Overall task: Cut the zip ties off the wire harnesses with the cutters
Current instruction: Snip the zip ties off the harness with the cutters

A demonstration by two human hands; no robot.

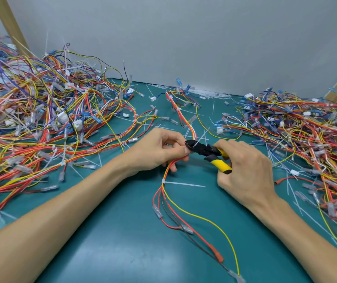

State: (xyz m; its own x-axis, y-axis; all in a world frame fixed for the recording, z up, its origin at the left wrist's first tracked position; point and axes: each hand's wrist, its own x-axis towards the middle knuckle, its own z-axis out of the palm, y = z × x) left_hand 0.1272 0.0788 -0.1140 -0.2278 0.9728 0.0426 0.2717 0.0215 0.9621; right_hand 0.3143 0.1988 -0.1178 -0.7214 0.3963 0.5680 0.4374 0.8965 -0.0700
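While left hand (155,150) fingers pinch the wire harness (184,119) | right hand (245,166) fingers grip cutters (208,153) | cutter tip at left fingertips

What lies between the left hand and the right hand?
In the head view, the cutters bridge the gap: the right hand grips the yellow handles, and the black head reaches the wire harness held by the left hand.

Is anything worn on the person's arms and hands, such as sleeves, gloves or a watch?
Nothing is worn. The left hand and the right hand have no gloves, and no ring shows on the visible fingers. The left forearm and the right forearm are bare to the picture's edge: no sleeve, watch or bracelet.
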